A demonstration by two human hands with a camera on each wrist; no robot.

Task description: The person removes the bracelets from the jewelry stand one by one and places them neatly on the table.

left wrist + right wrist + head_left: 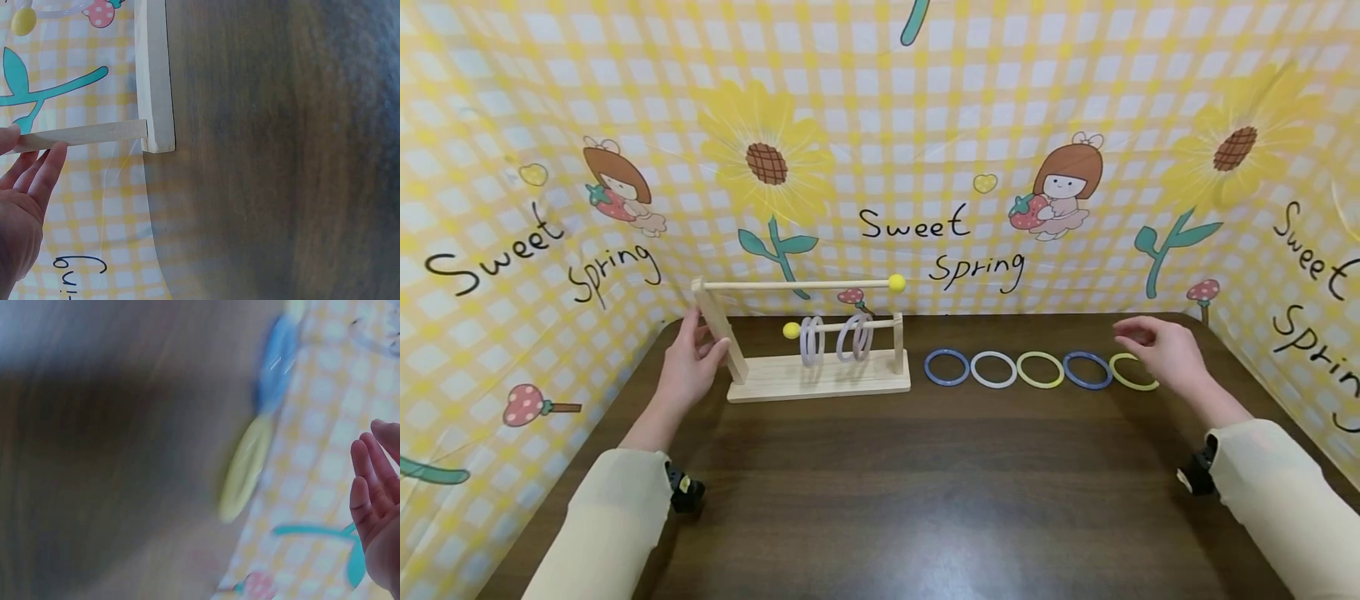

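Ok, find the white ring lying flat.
In the head view, the white ring lies right of the stand, between a blue ring and a yellow ring.

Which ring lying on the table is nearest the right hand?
The yellow ring at the far right: in the head view, it alone is partly hidden by the right hand.

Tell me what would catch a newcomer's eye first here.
Likely the yellow-checked backdrop with big sunflowers comes first, behind the table. Then the wooden stand left of centre, pale rings hanging on its lower bar. To its right, five blue, white and yellow rings lie flat in a row.
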